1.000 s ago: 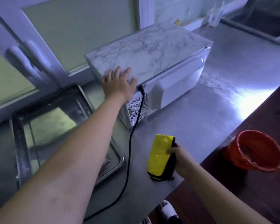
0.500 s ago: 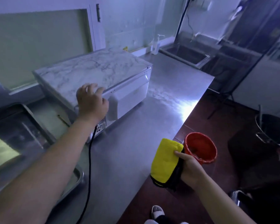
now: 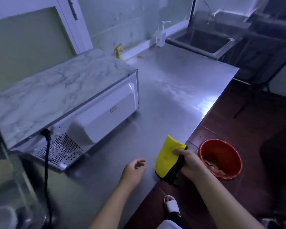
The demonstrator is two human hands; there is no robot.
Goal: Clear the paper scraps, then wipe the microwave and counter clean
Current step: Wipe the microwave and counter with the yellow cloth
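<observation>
right hand (image 3: 191, 164) grips yellow cloth (image 3: 167, 158), left hand (image 3: 133, 171) loosely open; bucket (image 3: 221, 158) contents unclear.

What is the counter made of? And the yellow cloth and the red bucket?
Counter: looks like brushed steel, grey with a bright glare. Cloth, held in the right hand: soft fabric, probably microfibre; it folds and droops. Bucket: likely plastic, smooth and evenly red.

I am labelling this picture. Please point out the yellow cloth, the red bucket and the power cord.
yellow cloth (image 3: 166, 158): head view, on its yellow face.
red bucket (image 3: 205, 147): head view, on its near rim.
power cord (image 3: 46, 162): head view, on its hanging stretch.
</observation>
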